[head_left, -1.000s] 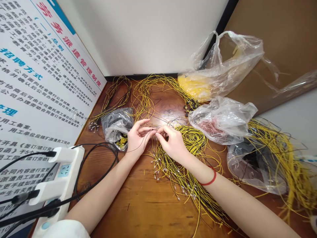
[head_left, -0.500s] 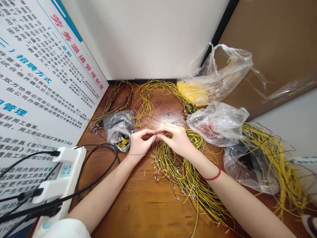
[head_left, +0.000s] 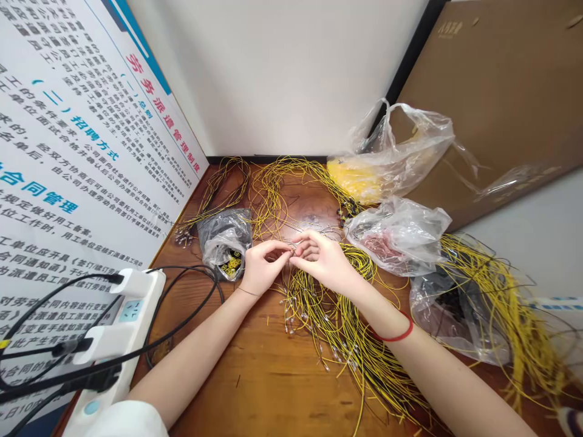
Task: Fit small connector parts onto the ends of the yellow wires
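Note:
My left hand (head_left: 263, 268) and my right hand (head_left: 324, 262) meet over the middle of the table. Thumb and forefinger of each are pinched around thin dark wire (head_left: 292, 250); the exact end between the fingertips is too small to make out. My right hand's other fingers are curled loosely. Below and right of it lies a thick bundle of yellow and black wires (head_left: 359, 328), with small clear-and-silver tips at its near left ends. Beside my left hand an opened plastic bag (head_left: 224, 226) shows small yellow-and-black pieces.
More yellow wires (head_left: 273, 182) lie along the back of the table (head_left: 255, 370). To the right are a clear bag with yellow pieces (head_left: 357, 179), a bag with reddish contents (head_left: 382, 243) and another wire bundle (head_left: 523, 321). A white power strip (head_left: 132, 321) with black cables stands left.
My right hand's fingers have opened slightly and its fingertips have shifted a little from the left ones. The whole view has moved slightly; bags and bundles lie as before.

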`<state>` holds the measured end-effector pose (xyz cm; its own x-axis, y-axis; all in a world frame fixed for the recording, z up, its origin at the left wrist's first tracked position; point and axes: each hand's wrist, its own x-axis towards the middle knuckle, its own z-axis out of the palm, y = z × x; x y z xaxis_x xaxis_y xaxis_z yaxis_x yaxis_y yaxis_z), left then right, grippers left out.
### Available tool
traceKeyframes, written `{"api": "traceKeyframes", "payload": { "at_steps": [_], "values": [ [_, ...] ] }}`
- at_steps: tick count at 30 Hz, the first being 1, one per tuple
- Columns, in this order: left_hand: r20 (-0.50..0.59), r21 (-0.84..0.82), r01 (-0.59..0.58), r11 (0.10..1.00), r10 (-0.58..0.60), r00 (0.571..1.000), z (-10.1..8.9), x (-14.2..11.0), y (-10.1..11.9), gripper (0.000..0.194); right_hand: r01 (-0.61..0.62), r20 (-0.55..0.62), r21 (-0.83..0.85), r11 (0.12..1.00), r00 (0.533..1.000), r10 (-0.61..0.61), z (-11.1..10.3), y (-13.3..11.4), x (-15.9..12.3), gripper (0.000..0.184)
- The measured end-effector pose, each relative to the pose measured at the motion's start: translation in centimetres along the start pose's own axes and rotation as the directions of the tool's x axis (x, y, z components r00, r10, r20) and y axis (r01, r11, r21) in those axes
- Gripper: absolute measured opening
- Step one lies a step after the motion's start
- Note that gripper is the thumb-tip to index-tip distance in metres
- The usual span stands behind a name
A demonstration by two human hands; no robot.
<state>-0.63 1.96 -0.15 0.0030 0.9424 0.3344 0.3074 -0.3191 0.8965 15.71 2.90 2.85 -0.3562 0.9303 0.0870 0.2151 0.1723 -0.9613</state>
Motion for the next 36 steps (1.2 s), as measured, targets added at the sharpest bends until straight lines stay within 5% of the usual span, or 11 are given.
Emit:
{"api": "traceKeyframes", "payload": {
  "at_steps": [6,11,15,18,24,29,36],
  "values": [
    [-0.001,-0.106,0.097,0.99,-0.098,0.995,-0.1,0.1,0.1,0.013,0.039,0.09,-0.089,0.995,0.995,-0.03,-1.7,0.1,0.0,0.015],
    [0.005,-0.049,0.019,0.999,-0.019,1.0,-0.1,0.0,-0.1,0.012,0.274,0.019,-0.386,0.881,0.957,-0.29,-0.7,-0.3,-0.1,0.013],
    [0.007,0.002,-0.023,1.0,0.023,1.0,-0.2,-0.2,-0.1,0.012,0.36,0.007,-0.45,0.817,0.916,-0.4,-0.1,-0.4,0.0,0.009],
    [0.029,0.03,-0.03,0.999,0.029,0.999,-0.1,-0.3,-0.1,0.011,0.331,0.004,-0.416,0.847,0.932,-0.362,-0.5,-0.5,0.1,0.008],
    [0.017,0.012,0.003,1.0,-0.003,1.0,0.0,-0.4,0.0,0.012,0.13,-0.252,-0.143,0.981,0.954,-0.163,-1.6,-0.9,0.3,0.012],
    [0.012,-0.046,0.023,0.999,-0.022,1.0,0.0,-0.3,0.2,0.013,0.227,0.068,-0.302,0.926,0.974,-0.217,-1.3,-1.4,0.3,0.007],
    [0.032,-0.076,0.04,0.996,-0.038,0.999,0.0,-0.3,0.4,0.013,0.271,0.034,-0.375,0.886,0.96,-0.279,-0.7,-1.3,0.8,0.01]
  ]
}}
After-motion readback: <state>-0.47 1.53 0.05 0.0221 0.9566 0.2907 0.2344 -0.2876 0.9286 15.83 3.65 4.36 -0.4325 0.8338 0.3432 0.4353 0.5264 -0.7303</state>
